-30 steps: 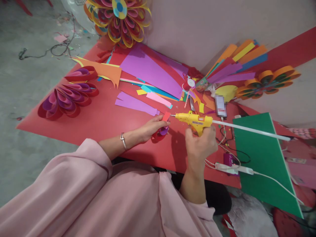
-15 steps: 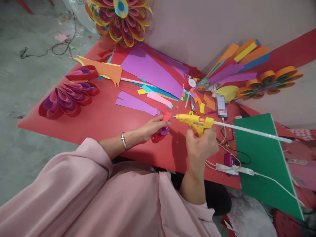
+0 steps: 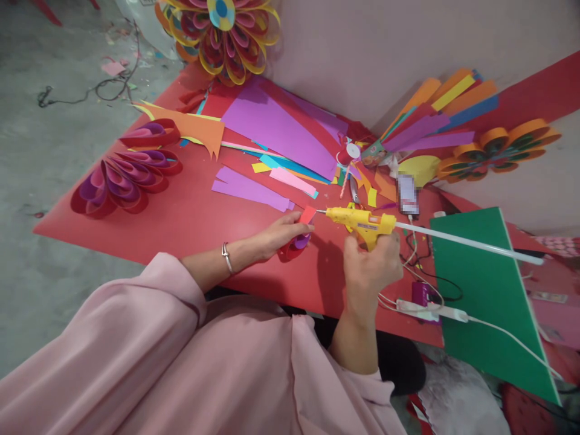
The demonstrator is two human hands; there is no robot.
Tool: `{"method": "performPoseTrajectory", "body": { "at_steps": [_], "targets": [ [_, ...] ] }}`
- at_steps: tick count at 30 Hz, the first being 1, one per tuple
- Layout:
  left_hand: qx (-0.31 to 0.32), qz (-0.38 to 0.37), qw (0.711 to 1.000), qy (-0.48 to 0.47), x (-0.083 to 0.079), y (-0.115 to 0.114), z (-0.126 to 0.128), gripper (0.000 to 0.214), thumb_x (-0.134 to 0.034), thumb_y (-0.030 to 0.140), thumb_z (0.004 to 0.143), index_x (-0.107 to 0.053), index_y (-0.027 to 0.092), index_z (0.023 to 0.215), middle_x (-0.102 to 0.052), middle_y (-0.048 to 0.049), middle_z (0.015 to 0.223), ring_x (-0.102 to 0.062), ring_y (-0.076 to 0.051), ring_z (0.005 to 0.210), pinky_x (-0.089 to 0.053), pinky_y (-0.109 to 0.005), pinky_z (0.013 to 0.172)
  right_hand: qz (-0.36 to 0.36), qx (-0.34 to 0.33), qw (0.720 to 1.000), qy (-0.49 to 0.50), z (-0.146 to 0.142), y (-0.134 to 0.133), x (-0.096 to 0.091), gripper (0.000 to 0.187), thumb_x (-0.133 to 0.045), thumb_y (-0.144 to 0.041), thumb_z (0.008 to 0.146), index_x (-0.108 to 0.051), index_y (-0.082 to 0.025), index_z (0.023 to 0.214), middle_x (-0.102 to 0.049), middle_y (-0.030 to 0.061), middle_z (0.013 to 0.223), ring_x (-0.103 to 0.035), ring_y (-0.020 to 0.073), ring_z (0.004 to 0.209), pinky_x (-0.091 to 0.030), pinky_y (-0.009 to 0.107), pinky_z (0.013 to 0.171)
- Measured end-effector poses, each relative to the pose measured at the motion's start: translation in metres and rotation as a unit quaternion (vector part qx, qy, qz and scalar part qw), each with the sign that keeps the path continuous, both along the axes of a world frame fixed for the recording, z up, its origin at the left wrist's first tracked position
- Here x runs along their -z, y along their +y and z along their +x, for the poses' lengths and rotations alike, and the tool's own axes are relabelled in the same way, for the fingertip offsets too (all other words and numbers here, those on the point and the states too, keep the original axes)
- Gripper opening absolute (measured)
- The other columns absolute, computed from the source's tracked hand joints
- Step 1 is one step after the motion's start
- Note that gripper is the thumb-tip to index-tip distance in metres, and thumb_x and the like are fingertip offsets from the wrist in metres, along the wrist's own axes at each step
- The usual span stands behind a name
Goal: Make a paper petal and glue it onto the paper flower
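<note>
Between the thumb and fingers of my left hand is a looped paper petal, red outside and purple inside, its flat red end pointing up. My right hand is wrapped round the grip of a yellow hot glue gun. A long clear glue stick sticks out of the gun's back. The metal nozzle is at the edge of the petal's red end; whether they touch I cannot tell. Finished red and purple petals lie in a cluster at the table's left.
Purple paper strips and a pink strip lie beyond my left hand. A thread spool, scissors and a phone are farther back. A white power strip with cords sits beside a green board.
The glue gun and my right hand have shifted slightly to the right. My left hand and the paper petal are almost still.
</note>
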State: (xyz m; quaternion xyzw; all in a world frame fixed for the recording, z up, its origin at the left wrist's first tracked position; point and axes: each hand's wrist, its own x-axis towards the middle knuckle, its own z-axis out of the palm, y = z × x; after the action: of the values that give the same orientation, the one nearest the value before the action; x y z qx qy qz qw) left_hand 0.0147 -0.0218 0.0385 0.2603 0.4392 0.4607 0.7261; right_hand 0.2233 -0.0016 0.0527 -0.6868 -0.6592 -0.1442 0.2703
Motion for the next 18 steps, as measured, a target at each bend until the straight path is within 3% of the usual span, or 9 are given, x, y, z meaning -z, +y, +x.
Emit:
{"method": "performPoseTrajectory", "body": {
  "at_steps": [18],
  "targets": [
    [0.006,0.005,1.0,-0.001,0.0006,0.0,-0.0008,0.016,-0.073,0.027,0.093,-0.058,0.021,0.093,-0.059,0.0017,0.078,-0.056,-0.011,0.067,-0.05,-0.021,0.066,0.022,-0.007,1.0,-0.014,-0.0011,-0.0023,0.0,0.019,-0.066,-0.04,0.082,-0.052,-0.028,0.089,-0.068,0.0107,0.094,-0.069,0.0338,0.086,-0.05,0.041,0.07]
  ]
}}
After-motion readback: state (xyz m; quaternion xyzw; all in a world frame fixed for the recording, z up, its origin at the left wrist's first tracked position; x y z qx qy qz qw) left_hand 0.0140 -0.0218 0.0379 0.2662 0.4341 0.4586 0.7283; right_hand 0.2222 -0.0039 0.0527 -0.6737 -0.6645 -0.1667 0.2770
